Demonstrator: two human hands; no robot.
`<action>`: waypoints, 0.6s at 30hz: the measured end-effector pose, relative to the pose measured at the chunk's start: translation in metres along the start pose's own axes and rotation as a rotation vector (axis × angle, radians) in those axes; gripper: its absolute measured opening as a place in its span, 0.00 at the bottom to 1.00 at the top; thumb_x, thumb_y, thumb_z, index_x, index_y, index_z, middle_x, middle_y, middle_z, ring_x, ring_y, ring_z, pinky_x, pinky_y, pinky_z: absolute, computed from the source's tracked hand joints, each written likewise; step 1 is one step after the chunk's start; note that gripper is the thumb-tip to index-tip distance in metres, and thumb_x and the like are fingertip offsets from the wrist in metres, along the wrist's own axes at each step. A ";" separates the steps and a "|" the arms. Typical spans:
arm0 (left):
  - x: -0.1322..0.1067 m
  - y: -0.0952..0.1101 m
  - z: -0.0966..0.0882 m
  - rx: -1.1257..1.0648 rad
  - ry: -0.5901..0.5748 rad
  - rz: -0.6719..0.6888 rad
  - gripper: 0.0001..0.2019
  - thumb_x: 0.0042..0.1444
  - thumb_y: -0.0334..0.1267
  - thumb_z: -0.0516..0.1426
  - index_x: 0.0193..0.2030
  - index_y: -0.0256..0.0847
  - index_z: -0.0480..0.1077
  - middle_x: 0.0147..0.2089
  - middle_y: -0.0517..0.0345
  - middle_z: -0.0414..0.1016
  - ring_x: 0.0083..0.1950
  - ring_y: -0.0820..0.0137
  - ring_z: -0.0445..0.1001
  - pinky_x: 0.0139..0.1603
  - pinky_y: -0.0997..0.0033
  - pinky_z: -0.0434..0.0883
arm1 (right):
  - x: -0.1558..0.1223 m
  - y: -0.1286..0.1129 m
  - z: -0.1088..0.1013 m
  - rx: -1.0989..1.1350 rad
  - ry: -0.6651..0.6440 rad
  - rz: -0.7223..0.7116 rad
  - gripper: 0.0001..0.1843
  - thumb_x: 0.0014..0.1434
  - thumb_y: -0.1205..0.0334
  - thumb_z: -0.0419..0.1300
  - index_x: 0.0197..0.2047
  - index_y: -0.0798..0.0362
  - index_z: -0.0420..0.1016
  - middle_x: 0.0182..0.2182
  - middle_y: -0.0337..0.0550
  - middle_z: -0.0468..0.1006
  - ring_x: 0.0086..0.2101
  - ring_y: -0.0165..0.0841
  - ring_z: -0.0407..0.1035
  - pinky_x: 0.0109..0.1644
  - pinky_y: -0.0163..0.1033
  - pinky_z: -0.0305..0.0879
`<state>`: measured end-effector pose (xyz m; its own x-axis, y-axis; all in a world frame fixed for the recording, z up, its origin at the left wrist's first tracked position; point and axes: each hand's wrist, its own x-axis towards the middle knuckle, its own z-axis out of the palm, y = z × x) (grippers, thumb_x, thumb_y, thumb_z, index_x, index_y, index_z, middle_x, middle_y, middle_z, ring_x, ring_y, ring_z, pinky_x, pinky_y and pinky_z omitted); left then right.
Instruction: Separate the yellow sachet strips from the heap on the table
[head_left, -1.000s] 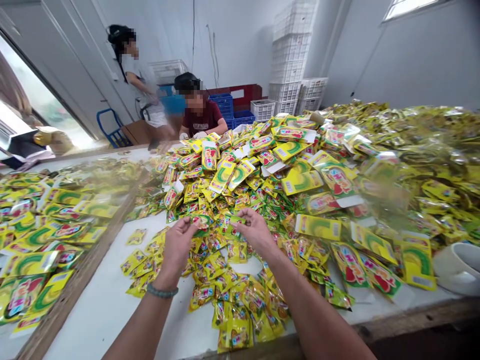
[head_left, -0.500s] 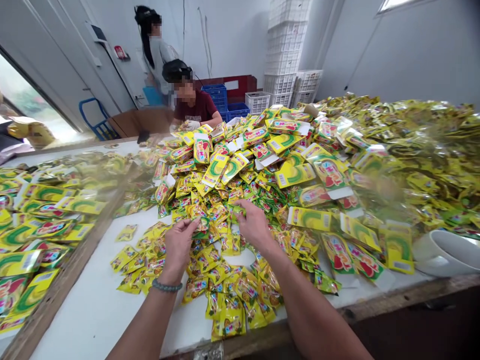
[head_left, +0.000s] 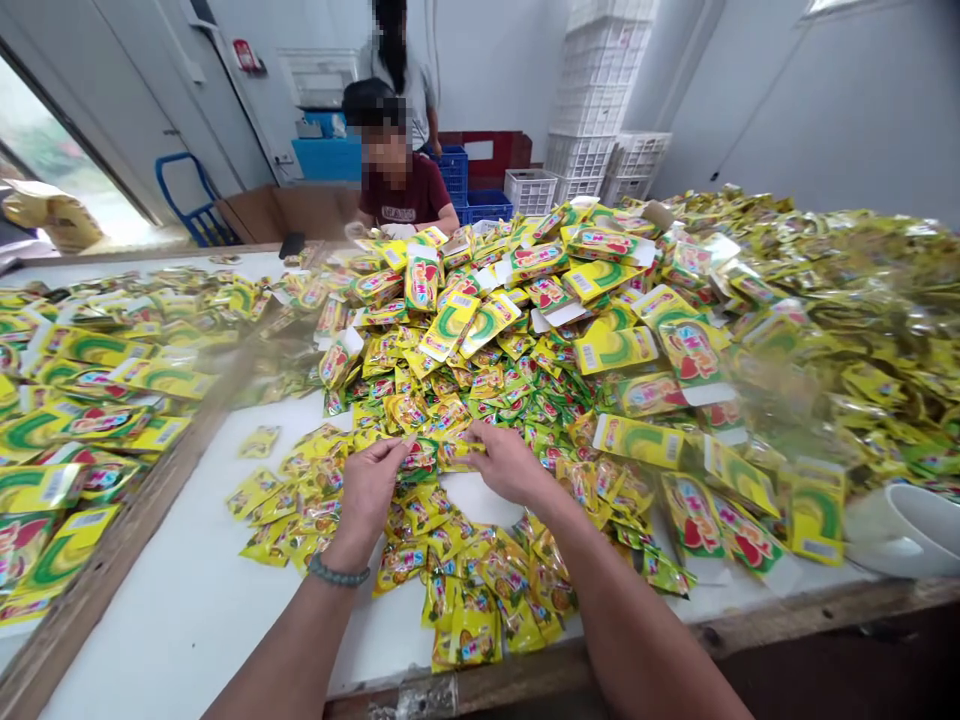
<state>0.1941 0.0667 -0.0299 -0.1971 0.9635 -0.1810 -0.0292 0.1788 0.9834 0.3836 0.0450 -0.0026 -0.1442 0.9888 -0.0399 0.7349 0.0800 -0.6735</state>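
My left hand [head_left: 371, 490] pinches a small green candy sachet [head_left: 420, 458] by its left end, thumb and fingers pressed together. Close beside it, my right hand [head_left: 510, 465] is closed on a yellow sachet [head_left: 454, 456]; the two sachets meet or overlap at their edges. Yellow sachets [head_left: 469, 620] lie loosely around and below my hands on the white tabletop [head_left: 484, 500]. Beyond my fingers rises a heap of green and yellow sachets [head_left: 495, 385], with printed yellow cartons [head_left: 450, 325] lying on top of it.
A wooden divider [head_left: 172, 470] separates more cartons [head_left: 97, 420] at the left. A white bowl [head_left: 900, 530] stands by the right front edge. Across the table sits a person in a dark red shirt [head_left: 409, 195]; another person [head_left: 420, 80] stands behind. White crates [head_left: 600, 100] are stacked at the back.
My right hand has drawn a yellow sachet up beside the green one in my left hand. The view has shifted slightly, and the standing person has moved right behind the seated one.
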 end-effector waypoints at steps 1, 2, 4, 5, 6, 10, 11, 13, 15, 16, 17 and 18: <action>-0.001 0.001 0.001 0.047 0.013 0.027 0.14 0.37 0.45 0.69 0.30 0.40 0.81 0.28 0.60 0.80 0.32 0.69 0.72 0.38 0.70 0.68 | 0.001 -0.001 -0.001 0.108 0.007 -0.019 0.06 0.60 0.62 0.61 0.40 0.53 0.72 0.21 0.32 0.63 0.24 0.28 0.55 0.29 0.33 0.49; -0.003 0.002 0.002 0.071 0.014 0.044 0.14 0.37 0.46 0.70 0.29 0.40 0.81 0.28 0.60 0.80 0.31 0.69 0.72 0.37 0.70 0.68 | 0.001 -0.003 -0.001 0.193 0.014 -0.040 0.07 0.60 0.60 0.60 0.40 0.52 0.72 0.20 0.30 0.61 0.23 0.28 0.54 0.29 0.33 0.48; -0.008 0.004 0.006 0.009 -0.029 0.032 0.15 0.36 0.47 0.70 0.27 0.39 0.80 0.26 0.60 0.78 0.29 0.70 0.70 0.34 0.71 0.67 | 0.002 -0.006 0.002 0.286 0.044 -0.056 0.07 0.59 0.58 0.60 0.39 0.52 0.72 0.19 0.30 0.59 0.23 0.28 0.52 0.29 0.33 0.48; -0.010 0.006 0.008 -0.058 -0.064 0.007 0.16 0.35 0.48 0.70 0.27 0.38 0.80 0.26 0.60 0.78 0.28 0.71 0.69 0.33 0.71 0.67 | 0.002 -0.008 0.005 0.300 0.070 -0.048 0.07 0.59 0.58 0.59 0.37 0.52 0.72 0.19 0.30 0.59 0.23 0.28 0.52 0.29 0.33 0.48; -0.013 0.007 0.011 -0.121 -0.101 -0.020 0.17 0.35 0.49 0.70 0.27 0.38 0.79 0.26 0.60 0.77 0.27 0.72 0.69 0.32 0.72 0.67 | 0.002 -0.008 0.008 0.299 0.102 -0.034 0.06 0.58 0.59 0.59 0.36 0.52 0.72 0.19 0.31 0.60 0.23 0.28 0.52 0.29 0.33 0.48; -0.020 0.012 0.017 -0.192 -0.145 -0.067 0.20 0.30 0.46 0.73 0.29 0.37 0.76 0.26 0.61 0.76 0.27 0.73 0.70 0.33 0.73 0.67 | 0.003 -0.007 0.019 0.306 0.186 0.002 0.04 0.56 0.61 0.58 0.35 0.51 0.72 0.19 0.32 0.61 0.23 0.29 0.55 0.30 0.34 0.52; -0.020 0.013 0.018 -0.201 -0.133 -0.069 0.20 0.29 0.44 0.73 0.29 0.37 0.75 0.25 0.61 0.75 0.27 0.73 0.70 0.33 0.72 0.67 | 0.004 -0.006 0.021 0.354 0.199 0.008 0.05 0.56 0.60 0.58 0.36 0.52 0.72 0.20 0.33 0.63 0.24 0.30 0.58 0.30 0.34 0.54; -0.019 0.015 0.018 -0.242 -0.102 -0.072 0.20 0.28 0.43 0.73 0.27 0.37 0.74 0.24 0.62 0.74 0.26 0.73 0.70 0.32 0.73 0.67 | 0.005 -0.004 0.026 0.566 0.221 0.027 0.11 0.57 0.55 0.59 0.40 0.52 0.71 0.26 0.37 0.70 0.28 0.32 0.65 0.32 0.34 0.61; -0.016 0.018 0.017 -0.276 -0.090 -0.077 0.19 0.28 0.43 0.73 0.27 0.38 0.74 0.24 0.62 0.75 0.26 0.73 0.70 0.32 0.73 0.68 | 0.006 -0.004 0.028 0.800 0.158 0.036 0.20 0.57 0.48 0.60 0.47 0.53 0.70 0.34 0.42 0.75 0.34 0.34 0.70 0.36 0.36 0.67; -0.014 0.020 0.017 -0.274 -0.093 -0.077 0.19 0.28 0.42 0.73 0.27 0.38 0.75 0.24 0.61 0.75 0.27 0.73 0.71 0.32 0.73 0.68 | 0.006 -0.005 0.028 0.868 0.107 0.052 0.23 0.55 0.46 0.62 0.48 0.53 0.70 0.36 0.43 0.76 0.35 0.35 0.71 0.37 0.37 0.69; -0.013 0.022 0.017 -0.261 -0.101 -0.075 0.18 0.28 0.42 0.73 0.27 0.38 0.75 0.25 0.60 0.76 0.27 0.72 0.71 0.33 0.72 0.68 | 0.005 -0.007 0.028 0.912 0.053 0.071 0.26 0.54 0.45 0.63 0.48 0.54 0.70 0.36 0.44 0.76 0.36 0.36 0.71 0.37 0.38 0.70; -0.013 0.024 0.017 -0.240 -0.109 -0.071 0.18 0.28 0.42 0.73 0.26 0.38 0.75 0.25 0.60 0.76 0.27 0.72 0.71 0.32 0.72 0.68 | 0.004 -0.010 0.027 0.946 0.012 0.096 0.28 0.52 0.44 0.64 0.49 0.54 0.70 0.36 0.44 0.76 0.36 0.36 0.71 0.37 0.39 0.71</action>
<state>0.2125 0.0623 -0.0043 -0.0799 0.9684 -0.2364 -0.2734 0.2068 0.9394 0.3580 0.0448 -0.0155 -0.1001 0.9875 -0.1218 -0.0987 -0.1316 -0.9864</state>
